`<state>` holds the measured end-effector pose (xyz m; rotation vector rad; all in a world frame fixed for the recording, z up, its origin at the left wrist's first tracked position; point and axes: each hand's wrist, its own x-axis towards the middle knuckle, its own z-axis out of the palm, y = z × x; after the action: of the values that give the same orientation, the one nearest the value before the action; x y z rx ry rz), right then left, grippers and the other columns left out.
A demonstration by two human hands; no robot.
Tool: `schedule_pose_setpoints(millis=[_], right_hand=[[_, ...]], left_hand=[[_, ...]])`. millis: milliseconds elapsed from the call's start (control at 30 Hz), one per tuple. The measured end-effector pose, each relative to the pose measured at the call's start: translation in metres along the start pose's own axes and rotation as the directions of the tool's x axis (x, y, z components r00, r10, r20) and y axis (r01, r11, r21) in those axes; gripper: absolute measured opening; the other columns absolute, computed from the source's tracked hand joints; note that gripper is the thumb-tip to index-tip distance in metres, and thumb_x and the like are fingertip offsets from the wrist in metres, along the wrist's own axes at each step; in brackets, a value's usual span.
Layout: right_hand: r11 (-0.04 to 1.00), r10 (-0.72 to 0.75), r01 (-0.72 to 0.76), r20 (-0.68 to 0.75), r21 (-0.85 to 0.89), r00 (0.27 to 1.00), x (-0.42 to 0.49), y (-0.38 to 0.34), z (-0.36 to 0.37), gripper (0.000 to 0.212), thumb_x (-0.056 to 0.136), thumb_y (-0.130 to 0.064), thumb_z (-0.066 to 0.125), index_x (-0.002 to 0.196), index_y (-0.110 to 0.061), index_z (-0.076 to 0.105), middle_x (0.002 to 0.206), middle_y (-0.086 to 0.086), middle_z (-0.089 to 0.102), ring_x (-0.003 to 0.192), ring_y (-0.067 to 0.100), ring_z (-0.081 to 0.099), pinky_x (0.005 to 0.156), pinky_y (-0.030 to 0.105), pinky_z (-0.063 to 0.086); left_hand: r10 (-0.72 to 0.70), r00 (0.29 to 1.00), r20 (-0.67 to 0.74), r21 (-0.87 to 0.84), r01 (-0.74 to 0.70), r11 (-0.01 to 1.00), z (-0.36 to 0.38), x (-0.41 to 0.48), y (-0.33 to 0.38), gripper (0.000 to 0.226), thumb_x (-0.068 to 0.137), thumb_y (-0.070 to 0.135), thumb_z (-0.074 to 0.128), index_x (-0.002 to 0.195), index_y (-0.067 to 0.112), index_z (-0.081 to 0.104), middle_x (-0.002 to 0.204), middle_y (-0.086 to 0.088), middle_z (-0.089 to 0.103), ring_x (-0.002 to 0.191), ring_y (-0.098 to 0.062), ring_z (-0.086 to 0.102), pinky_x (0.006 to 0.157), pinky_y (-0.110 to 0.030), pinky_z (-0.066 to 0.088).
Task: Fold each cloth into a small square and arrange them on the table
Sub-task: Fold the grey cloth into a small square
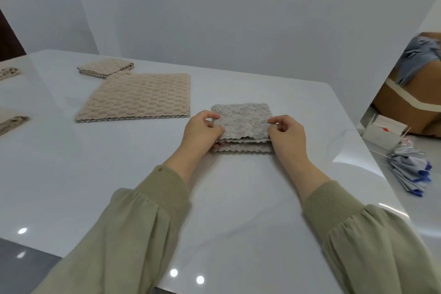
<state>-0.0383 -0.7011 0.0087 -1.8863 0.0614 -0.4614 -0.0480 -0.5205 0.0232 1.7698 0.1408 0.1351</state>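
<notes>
Both hands on the grey cloth [241, 124] now, mid-table [238, 198]: left hand [202, 130] pinches its left edge, right hand [286, 135] pinches the right, top layer lifted off the folded layers beneath. Far left, a large beige cloth [138, 98] lies flat; beyond it, a small folded beige cloth [105, 68]. Two more folded cloths [9, 123] poke in at the left edge.

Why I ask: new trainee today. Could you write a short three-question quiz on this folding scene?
1. True or false: the left hand and right hand both pinch the grey cloth.
2. The large beige cloth lies: A) left of the grey cloth; B) under it; C) on the floor.
3. Fill in: the small folded beige cloth lies ___ from the person than the large one.
Key: 1 true; 2 A; 3 farther.
</notes>
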Motion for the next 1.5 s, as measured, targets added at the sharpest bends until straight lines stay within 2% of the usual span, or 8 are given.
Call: schedule_pose_setpoints(millis=[267, 633, 733, 833, 1000, 1100, 1200, 1500], right_hand=[[0.997, -0.062, 0.06, -0.047, -0.046, 0.997, -0.001, -0.001, 0.0, 0.019, 0.079, 0.0, 0.048, 0.083, -0.014, 0.061, 0.06, -0.003, 0.046, 0.056, 0.011, 0.044, 0.05, 0.012, 0.034], [0.928, -0.019, 0.068, 0.135, -0.365, 0.991, 0.003, 0.006, 0.001, 0.015, 0.076, -0.007, 0.052, 0.078, -0.019, 0.061, 0.067, -0.007, 0.052, 0.073, 0.018, 0.051, 0.065, 0.026, 0.036], [0.928, -0.038, 0.09, 0.148, -0.36, 0.988, 0.003, 0.007, -0.002, 0.015, 0.077, -0.006, 0.055, 0.076, -0.02, 0.061, 0.07, -0.007, 0.05, 0.075, 0.017, 0.05, 0.066, 0.025, 0.037], [0.946, -0.088, 0.12, 0.118, -0.3, 0.989, 0.004, 0.009, -0.005, 0.017, 0.079, -0.005, 0.058, 0.079, -0.021, 0.064, 0.088, 0.0, 0.051, 0.085, 0.015, 0.05, 0.065, 0.012, 0.032], [0.902, -0.324, 0.359, 0.173, -0.24, 0.93, -0.002, 0.011, -0.009, 0.024, 0.077, 0.0, 0.054, 0.093, -0.013, 0.066, 0.094, -0.002, 0.051, 0.093, 0.015, 0.046, 0.08, 0.006, 0.03], [0.802, -0.366, 0.477, 0.335, -0.36, 0.868, -0.005, 0.016, -0.011, 0.03, 0.069, -0.012, 0.055, 0.097, -0.012, 0.066, 0.091, -0.002, 0.053, 0.094, 0.019, 0.046, 0.086, 0.026, 0.036], [0.74, -0.392, 0.517, 0.349, -0.429, 0.851, -0.004, 0.017, -0.013, 0.027, 0.067, -0.014, 0.064, 0.094, -0.012, 0.067, 0.09, 0.004, 0.061, 0.092, 0.029, 0.053, 0.082, 0.04, 0.043], [0.64, -0.631, 0.641, 0.185, -0.424, 0.753, -0.005, 0.009, -0.016, 0.011, 0.065, 0.001, 0.07, 0.069, -0.01, 0.068, 0.068, 0.001, 0.064, 0.072, 0.028, 0.056, 0.072, 0.037, 0.041]], left_hand=[[0.044, 0.999, 0.024, 0.06, -0.046, 0.997, -0.004, 0.002, 0.002, 0.036, 0.084, -0.002, 0.059, 0.112, 0.021, 0.054, 0.08, -0.008, 0.051, 0.048, -0.016, 0.054, 0.039, -0.021, 0.045], [-0.032, 0.996, 0.08, 0.319, 0.005, 0.948, -0.01, 0.003, 0.004, 0.054, 0.081, 0.006, 0.062, 0.131, 0.021, 0.045, 0.082, -0.001, 0.057, 0.06, -0.017, 0.061, 0.055, -0.026, 0.05], [0.327, 0.944, -0.034, 0.682, -0.217, 0.698, -0.008, 0.004, 0.001, 0.054, 0.086, 0.023, 0.059, 0.136, 0.021, 0.039, 0.119, -0.004, 0.048, 0.099, -0.023, 0.053, 0.079, -0.033, 0.045], [0.61, 0.785, 0.109, 0.684, -0.505, 0.527, 0.0, 0.005, -0.003, 0.044, 0.094, 0.03, 0.048, 0.136, 0.016, 0.045, 0.138, -0.006, 0.042, 0.125, -0.024, 0.036, 0.104, -0.039, 0.034], [0.288, 0.838, 0.464, 0.705, -0.546, 0.452, 0.007, 0.018, -0.024, 0.055, 0.098, 0.044, 0.036, 0.148, 0.025, 0.025, 0.158, 0.001, 0.015, 0.145, -0.018, 0.004, 0.117, -0.041, 0.009], [0.219, 0.843, 0.491, 0.65, -0.522, 0.552, 0.005, 0.019, -0.025, 0.061, 0.095, 0.049, 0.04, 0.149, 0.026, 0.022, 0.158, 0.003, 0.012, 0.146, -0.015, 0.002, 0.118, -0.034, 0.006], [0.21, 0.831, 0.515, 0.675, -0.544, 0.499, 0.004, 0.017, -0.024, 0.074, 0.089, 0.057, 0.047, 0.15, 0.028, 0.017, 0.159, 0.004, 0.008, 0.146, -0.016, 0.0, 0.118, -0.035, 0.007], [0.162, 0.83, 0.534, 0.731, -0.549, 0.405, 0.005, 0.019, -0.025, 0.08, 0.086, 0.063, 0.046, 0.15, 0.032, 0.009, 0.159, 0.006, 0.002, 0.146, -0.015, -0.005, 0.118, -0.04, 0.011]])
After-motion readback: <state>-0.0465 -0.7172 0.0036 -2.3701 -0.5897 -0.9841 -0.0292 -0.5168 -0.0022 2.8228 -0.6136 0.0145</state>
